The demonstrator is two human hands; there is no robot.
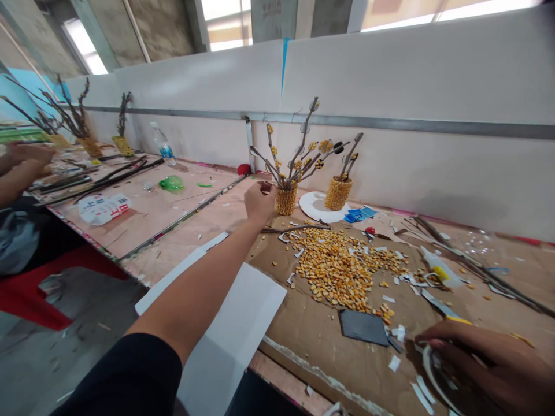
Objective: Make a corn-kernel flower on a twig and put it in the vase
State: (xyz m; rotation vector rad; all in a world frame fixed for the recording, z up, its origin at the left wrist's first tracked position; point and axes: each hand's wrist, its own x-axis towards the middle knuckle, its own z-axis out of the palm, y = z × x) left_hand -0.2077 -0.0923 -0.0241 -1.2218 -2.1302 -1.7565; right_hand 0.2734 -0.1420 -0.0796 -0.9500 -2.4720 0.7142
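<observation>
My left hand reaches far forward, its fingers pinched at a low branch of a twig arrangement standing in a corn-covered pot. Corn kernels dot the twigs. A second corn-covered pot with twigs stands on a white plate to the right. A heap of loose corn kernels lies on the cardboard-covered table. My right hand rests at the near right edge, fingers curled over a white ring-shaped strip.
A dark square piece, white paper scraps, loose sticks and a glue bottle lie around. White sheets overhang the near edge. Further left are a water bottle, more twig pots, and another person's arms.
</observation>
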